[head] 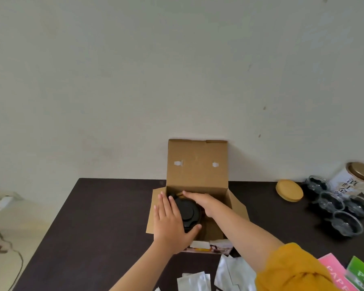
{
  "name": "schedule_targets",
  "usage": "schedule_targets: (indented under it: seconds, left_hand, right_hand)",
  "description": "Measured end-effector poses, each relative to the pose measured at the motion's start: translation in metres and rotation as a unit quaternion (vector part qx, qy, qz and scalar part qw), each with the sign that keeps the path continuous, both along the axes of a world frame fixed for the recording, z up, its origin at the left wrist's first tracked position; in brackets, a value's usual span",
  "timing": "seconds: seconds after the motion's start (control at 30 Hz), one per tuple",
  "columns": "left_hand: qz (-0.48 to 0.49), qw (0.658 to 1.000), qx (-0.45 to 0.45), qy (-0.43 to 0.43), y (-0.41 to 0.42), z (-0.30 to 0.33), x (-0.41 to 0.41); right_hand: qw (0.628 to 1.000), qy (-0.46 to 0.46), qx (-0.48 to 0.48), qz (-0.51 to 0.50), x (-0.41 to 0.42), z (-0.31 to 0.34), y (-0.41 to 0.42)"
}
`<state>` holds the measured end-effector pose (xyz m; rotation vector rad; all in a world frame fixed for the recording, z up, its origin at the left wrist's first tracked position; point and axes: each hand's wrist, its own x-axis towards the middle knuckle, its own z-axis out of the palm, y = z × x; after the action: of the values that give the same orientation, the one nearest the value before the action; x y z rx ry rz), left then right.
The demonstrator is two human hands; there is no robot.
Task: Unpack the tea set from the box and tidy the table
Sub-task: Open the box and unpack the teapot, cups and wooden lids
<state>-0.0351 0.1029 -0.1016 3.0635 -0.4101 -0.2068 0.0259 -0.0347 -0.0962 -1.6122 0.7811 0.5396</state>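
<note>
Both hands reach into the open brown cardboard box (198,164) on the dark tabletop (105,217). The left hand (170,219) cups the round black lidded teapot (188,213) inside, fingers nearly straight, thumb curled around its near edge. The right hand (202,202) seems to clasp its far side, fingers curved.

Pink packet (335,276): "PAP…", cut off at frame edge. Tin (353,179) label: brush characters, unreadable.

Box (198,177) on table (105,217) against wall; teapot (188,214) inside; lid (289,190), cups (336,208) right
</note>
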Motion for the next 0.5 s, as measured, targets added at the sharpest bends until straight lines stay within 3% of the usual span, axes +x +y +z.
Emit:
schedule_targets:
  seconds: [0.3, 0.5]
  left_hand:
    - [-0.003, 1.000, -0.015, -0.014, 0.004, -0.004, 0.001]
    - [0.004, 0.999, -0.023, -0.025, 0.005, -0.005, 0.000]
  right_hand:
    - [0.995, -0.016, 0.034, -0.093, 0.001, -0.009, 0.001]
    - [0.989, -0.103, 0.091, -0.063, -0.022, 0.033, -0.026]
